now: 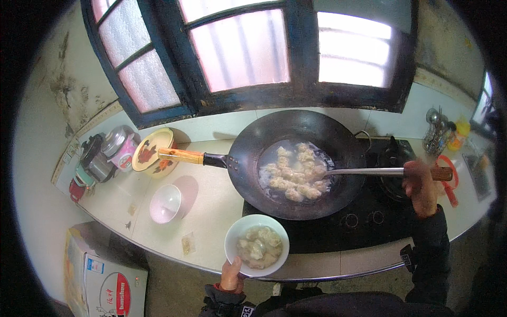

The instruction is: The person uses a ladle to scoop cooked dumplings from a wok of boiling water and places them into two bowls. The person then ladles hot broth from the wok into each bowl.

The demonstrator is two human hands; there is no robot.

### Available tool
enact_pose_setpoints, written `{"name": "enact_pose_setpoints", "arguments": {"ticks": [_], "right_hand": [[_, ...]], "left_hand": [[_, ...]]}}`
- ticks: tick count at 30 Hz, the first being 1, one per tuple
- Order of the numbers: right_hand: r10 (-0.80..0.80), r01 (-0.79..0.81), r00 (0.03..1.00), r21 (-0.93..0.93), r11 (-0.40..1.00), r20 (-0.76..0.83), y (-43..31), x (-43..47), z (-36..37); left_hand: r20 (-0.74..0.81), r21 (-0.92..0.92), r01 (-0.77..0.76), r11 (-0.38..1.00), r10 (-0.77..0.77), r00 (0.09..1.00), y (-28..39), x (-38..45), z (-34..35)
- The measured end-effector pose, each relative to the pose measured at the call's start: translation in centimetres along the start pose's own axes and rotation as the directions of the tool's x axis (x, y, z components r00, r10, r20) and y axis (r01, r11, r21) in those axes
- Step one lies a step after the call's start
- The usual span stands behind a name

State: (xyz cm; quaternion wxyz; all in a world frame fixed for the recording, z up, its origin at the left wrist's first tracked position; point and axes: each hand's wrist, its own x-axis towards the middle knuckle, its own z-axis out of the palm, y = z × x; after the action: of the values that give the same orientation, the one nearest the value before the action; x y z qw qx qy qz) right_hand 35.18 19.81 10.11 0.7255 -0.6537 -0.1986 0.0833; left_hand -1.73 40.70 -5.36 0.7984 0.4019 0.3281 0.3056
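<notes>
A white bowl (256,222) with several dumplings (259,243) in cloudy liquid is held at its rim by my left hand (231,275), in front of the stove. My right hand (420,188) grips the wooden-ended handle of a long metal utensil (368,171). The utensil's far end is sunk among dumplings (295,172) in the wok and cannot be made out. The dark wok (253,138), with a wooden handle (181,155) pointing left, sits on the black gas stove (317,241) and holds whitish liquid.
An empty white bowl (165,204) and a small packet (188,243) lie on the counter (214,198) at left. Behind are a yellow enamel pot (154,152), a pink cooker (121,148) and a dark cooker (97,160). A wire utensil holder (435,136) and red-handled object (449,190) are at right.
</notes>
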Motion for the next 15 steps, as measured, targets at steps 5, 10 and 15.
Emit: {"name": "enact_pose_setpoints", "arguments": {"ticks": [5, 10, 15], "right_hand": [[-0.013, 0.017, 0.999, 0.083, 0.996, -0.053, 1.6, -0.4, -1.3], [0.025, -0.02, 0.999, 0.113, 0.993, -0.038, 2.7, -0.5, -2.5], [0.056, -0.037, 0.993, 0.173, 0.984, -0.103, 3.7, -0.4, -2.8]], "left_hand": [[0.021, 0.015, 0.005, 1.0, -0.006, 1.0, -0.1, 0.1, 0.2], [-0.013, -0.014, 0.003, 1.0, -0.004, 1.0, 0.0, 0.0, 0.7], [-0.018, 0.072, 0.038, 0.997, -0.036, 0.999, 0.1, 0.1, 1.2]]}}
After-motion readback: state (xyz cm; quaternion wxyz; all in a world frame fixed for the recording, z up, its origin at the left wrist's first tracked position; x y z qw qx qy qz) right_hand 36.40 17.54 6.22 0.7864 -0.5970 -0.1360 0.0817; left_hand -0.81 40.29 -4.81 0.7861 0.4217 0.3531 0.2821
